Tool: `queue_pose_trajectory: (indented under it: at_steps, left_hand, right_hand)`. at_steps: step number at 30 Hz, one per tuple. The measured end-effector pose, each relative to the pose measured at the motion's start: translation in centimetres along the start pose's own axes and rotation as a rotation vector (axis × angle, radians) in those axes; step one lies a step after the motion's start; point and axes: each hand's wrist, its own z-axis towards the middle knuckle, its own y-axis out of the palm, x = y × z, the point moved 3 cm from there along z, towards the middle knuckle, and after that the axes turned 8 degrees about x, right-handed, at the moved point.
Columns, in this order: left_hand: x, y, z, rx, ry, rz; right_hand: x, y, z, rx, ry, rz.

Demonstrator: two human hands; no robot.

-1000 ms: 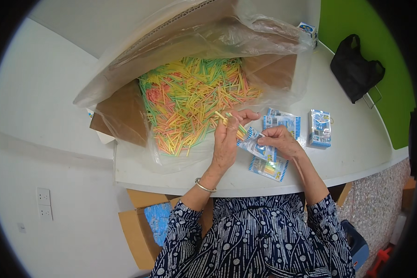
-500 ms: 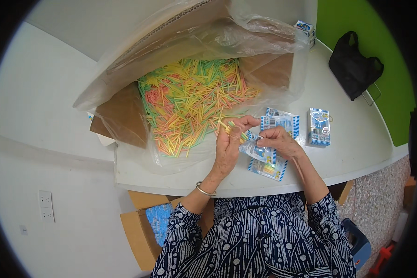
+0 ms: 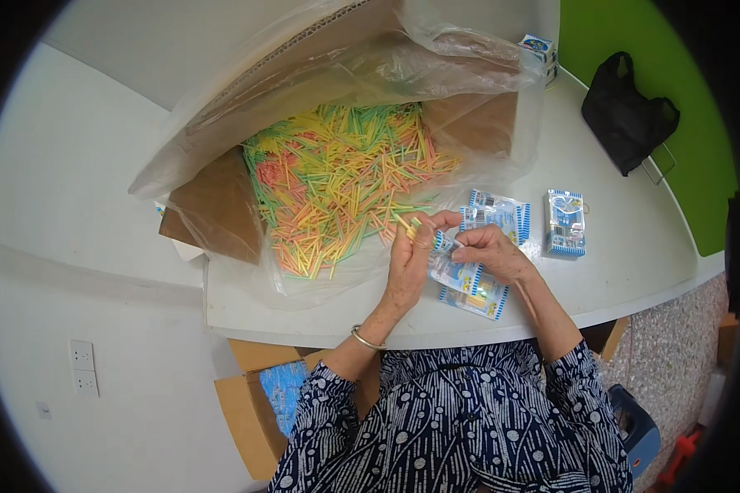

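Several thin pastel sticks [image 3: 404,222], mostly yellow, lie in the curled fingers of my left hand [image 3: 407,259]. My right hand [image 3: 499,253] pinches the upper edge of a clear and blue packet [image 3: 455,273], right beside the left fingertips. That packet hangs tilted between the hands, and its mouth is partly hidden by the fingers. Beneath it on the table lies a packet with sticks inside [image 3: 477,301]. More blue-edged packets [image 3: 506,212] overlap just beyond my right hand. A large heap of pink, yellow and green sticks [image 3: 345,177] spreads in front of my left hand.
The heap sits in a tipped cardboard box [image 3: 473,127] with a clear plastic liner [image 3: 370,70]. On the white table [image 3: 625,267] stands a banded packet stack [image 3: 566,223] at right. A black bag [image 3: 629,115] is farther right. Below the table edge is an open carton [image 3: 251,419].
The packet has swung slightly left and hangs more upright, closer to my left fingers. My left hand has closed a little more around the sticks. The right hand has shifted slightly left.
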Motion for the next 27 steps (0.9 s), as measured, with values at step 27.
queue_pose_trajectory:
  at_steps: [27]
  left_hand:
    - [3.4,-1.7,1.0,-0.104,-0.055,0.661]
  right_hand:
    - [-2.8,0.5,-1.3,0.068,-0.135,0.061]
